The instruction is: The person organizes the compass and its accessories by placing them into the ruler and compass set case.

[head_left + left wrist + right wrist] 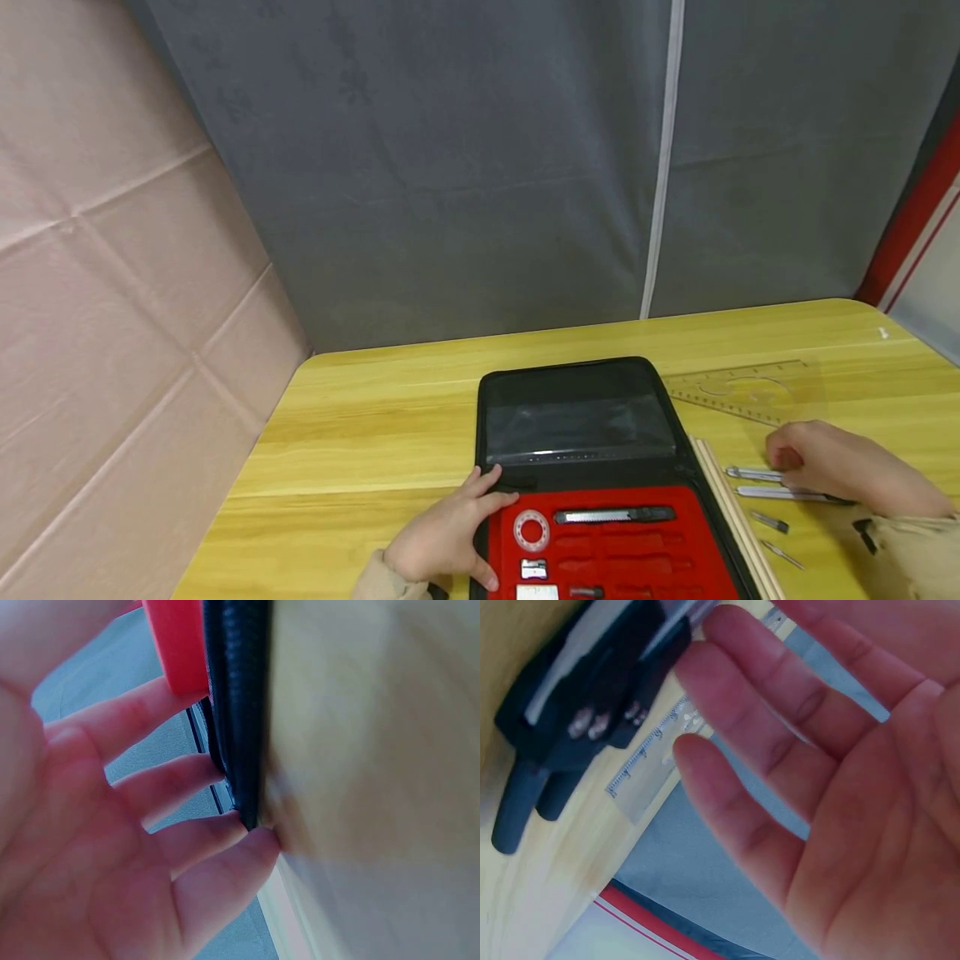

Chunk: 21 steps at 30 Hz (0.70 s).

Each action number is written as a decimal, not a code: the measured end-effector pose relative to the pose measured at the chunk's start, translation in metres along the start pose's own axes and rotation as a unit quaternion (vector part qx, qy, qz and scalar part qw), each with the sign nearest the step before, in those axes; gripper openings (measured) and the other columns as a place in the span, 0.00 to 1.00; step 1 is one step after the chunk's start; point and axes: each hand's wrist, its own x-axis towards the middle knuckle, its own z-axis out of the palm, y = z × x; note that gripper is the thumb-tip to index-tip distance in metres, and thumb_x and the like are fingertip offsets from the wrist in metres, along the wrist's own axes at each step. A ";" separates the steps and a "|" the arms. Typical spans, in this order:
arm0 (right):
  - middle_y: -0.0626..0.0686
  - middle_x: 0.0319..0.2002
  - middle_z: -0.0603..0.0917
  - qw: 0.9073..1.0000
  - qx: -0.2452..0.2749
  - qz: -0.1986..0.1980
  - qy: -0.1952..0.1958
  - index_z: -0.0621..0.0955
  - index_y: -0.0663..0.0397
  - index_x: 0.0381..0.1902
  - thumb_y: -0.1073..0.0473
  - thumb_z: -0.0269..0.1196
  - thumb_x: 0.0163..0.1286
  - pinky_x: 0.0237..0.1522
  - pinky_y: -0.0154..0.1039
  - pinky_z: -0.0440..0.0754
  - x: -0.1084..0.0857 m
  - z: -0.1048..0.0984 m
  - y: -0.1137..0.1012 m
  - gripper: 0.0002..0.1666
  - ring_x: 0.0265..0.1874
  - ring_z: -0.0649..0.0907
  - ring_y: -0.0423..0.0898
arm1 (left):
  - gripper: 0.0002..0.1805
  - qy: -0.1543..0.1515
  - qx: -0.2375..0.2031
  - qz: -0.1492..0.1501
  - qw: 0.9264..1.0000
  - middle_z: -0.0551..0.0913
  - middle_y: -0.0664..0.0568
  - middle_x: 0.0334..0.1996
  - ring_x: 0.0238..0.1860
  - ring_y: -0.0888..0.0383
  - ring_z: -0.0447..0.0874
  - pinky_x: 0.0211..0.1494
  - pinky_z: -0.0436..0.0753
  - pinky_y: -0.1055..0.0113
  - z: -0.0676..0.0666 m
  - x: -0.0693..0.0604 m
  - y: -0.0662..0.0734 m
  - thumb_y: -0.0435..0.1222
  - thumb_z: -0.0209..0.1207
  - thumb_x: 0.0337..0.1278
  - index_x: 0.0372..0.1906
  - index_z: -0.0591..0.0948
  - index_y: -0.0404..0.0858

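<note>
My left hand rests at the left edge of an open black case, fingers spread and touching its rim. In the left wrist view, the fingertips of this hand meet the black edge beside the red insert. On the right, my right hand is over two silver-and-black drawing instruments. The right wrist view shows several fingers of that hand by the instruments' black heads; thumb and index contact is hidden.
The red insert holds a white ring, a cutter, a sharpener and small pieces. Pale wooden sticks lie along the case's right side. A clear set square lies behind, and two small metal parts lie nearby.
</note>
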 end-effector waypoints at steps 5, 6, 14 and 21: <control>0.39 0.15 0.58 1.000 0.012 -0.002 -0.004 0.67 0.43 0.15 0.69 0.61 0.43 0.22 0.31 0.55 0.001 0.003 -0.002 0.17 0.17 0.60 0.32 | 0.42 0.000 0.003 -0.002 1.000 0.58 0.50 0.67 0.66 0.43 0.54 0.49 0.79 0.61 -0.001 0.001 0.000 0.46 0.74 0.26 0.58 0.73 0.53; 0.39 0.15 0.59 1.000 0.014 -0.006 -0.006 0.68 0.43 0.15 0.70 0.60 0.44 0.22 0.31 0.55 0.001 0.003 -0.002 0.16 0.17 0.60 0.32 | 0.42 0.001 0.005 -0.001 1.000 0.58 0.49 0.67 0.66 0.43 0.54 0.49 0.78 0.61 -0.001 0.001 0.000 0.46 0.74 0.26 0.58 0.73 0.53; 0.39 0.15 0.61 1.000 0.000 -0.007 -0.004 0.69 0.41 0.16 0.70 0.60 0.42 0.22 0.32 0.56 0.002 0.004 0.002 0.17 0.18 0.61 0.32 | 0.42 0.002 0.007 0.005 1.000 0.58 0.49 0.67 0.66 0.42 0.53 0.49 0.79 0.62 0.000 0.000 0.001 0.46 0.74 0.26 0.59 0.73 0.51; 0.37 0.16 0.57 0.996 0.038 -0.073 0.026 0.66 0.45 0.18 0.76 0.56 0.39 0.21 0.31 0.54 0.002 0.009 0.004 0.19 0.19 0.58 0.31 | 0.42 -0.003 -0.001 0.000 1.000 0.58 0.49 0.67 0.66 0.43 0.53 0.50 0.78 0.62 -0.001 0.000 0.001 0.46 0.74 0.26 0.58 0.73 0.52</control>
